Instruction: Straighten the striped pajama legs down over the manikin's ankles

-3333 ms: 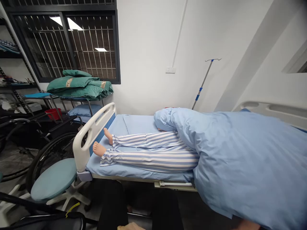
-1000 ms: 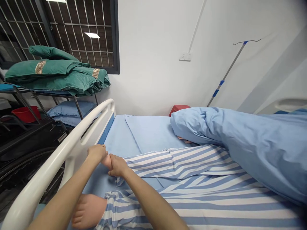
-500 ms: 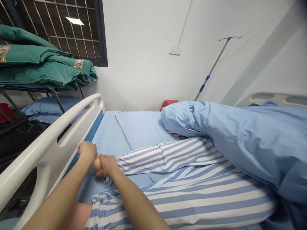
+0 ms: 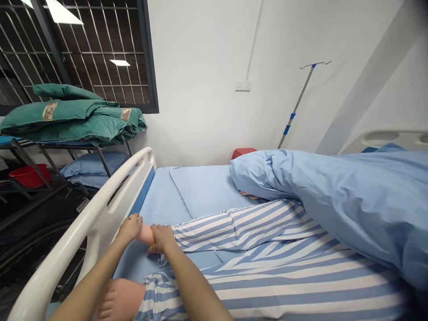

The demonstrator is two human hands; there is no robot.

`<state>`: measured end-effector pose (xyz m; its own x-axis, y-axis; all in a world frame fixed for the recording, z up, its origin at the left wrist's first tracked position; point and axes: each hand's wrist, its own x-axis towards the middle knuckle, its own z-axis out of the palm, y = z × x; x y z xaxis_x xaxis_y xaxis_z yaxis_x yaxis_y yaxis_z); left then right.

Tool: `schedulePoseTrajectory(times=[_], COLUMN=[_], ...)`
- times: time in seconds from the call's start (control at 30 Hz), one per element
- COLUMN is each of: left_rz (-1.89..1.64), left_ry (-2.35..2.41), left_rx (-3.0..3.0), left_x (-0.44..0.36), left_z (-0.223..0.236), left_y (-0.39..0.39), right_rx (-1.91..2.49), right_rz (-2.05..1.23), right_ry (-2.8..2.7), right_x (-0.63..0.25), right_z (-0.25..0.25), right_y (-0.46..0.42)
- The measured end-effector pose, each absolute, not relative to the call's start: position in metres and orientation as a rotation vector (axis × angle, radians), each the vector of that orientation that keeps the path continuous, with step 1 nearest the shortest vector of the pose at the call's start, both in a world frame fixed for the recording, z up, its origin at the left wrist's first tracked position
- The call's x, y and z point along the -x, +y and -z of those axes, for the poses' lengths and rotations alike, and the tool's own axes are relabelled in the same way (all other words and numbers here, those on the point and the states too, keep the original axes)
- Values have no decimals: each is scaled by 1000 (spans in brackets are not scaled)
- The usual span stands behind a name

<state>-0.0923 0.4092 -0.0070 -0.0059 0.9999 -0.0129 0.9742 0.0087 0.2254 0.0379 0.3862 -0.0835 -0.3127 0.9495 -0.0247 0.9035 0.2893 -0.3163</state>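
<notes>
On the bed lies a figure in blue-and-white striped trousers (image 4: 267,276). My left hand (image 4: 131,226) is closed around the toe end of the far foot (image 4: 144,234). Wrapped around the ankle of that foot, just below the trouser cuff, is my right hand (image 4: 162,237). Between the two hands a short stretch of smooth, plastic-looking foot shows. The near foot (image 4: 124,298) rests by my left forearm, toes toward the bed's end. A blue quilt (image 4: 321,187) covers the figure's upper part, and some fingertips (image 4: 249,195) stick out from under it.
A white footboard (image 4: 100,209) borders the blue sheet (image 4: 203,187) on the left. Beyond it are a folded green quilt (image 4: 80,120) on a metal-framed stand, a red basin (image 4: 30,175) and a black wheelchair (image 4: 36,240). A drip pole (image 4: 297,102) stands by the wall.
The view has tilted up and turned left, so the scene sits lower and farther right. Both hands keep their hold; more of the foot shows between them.
</notes>
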Motion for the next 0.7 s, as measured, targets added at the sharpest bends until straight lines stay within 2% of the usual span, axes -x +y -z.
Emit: schedulePoseTrajectory(times=[0.23, 0.37, 0.57, 0.7], left_rz=[-437, -541, 113, 217], left_ry=[1830, 1855, 1992, 2051], left_rx=[-1630, -1552, -2269, -2357], left_x=[111, 109, 95, 75], left_z=[27, 24, -1, 1], left_y=[400, 404, 428, 434], right_rx=[1738, 1738, 1740, 1730], right_rz=[-400, -373, -384, -383], right_ry=[-2350, -2352, -2369, -2379], right_x=[-38, -38, -39, -38], right_z=[81, 82, 82, 84], right_y=[384, 384, 386, 388])
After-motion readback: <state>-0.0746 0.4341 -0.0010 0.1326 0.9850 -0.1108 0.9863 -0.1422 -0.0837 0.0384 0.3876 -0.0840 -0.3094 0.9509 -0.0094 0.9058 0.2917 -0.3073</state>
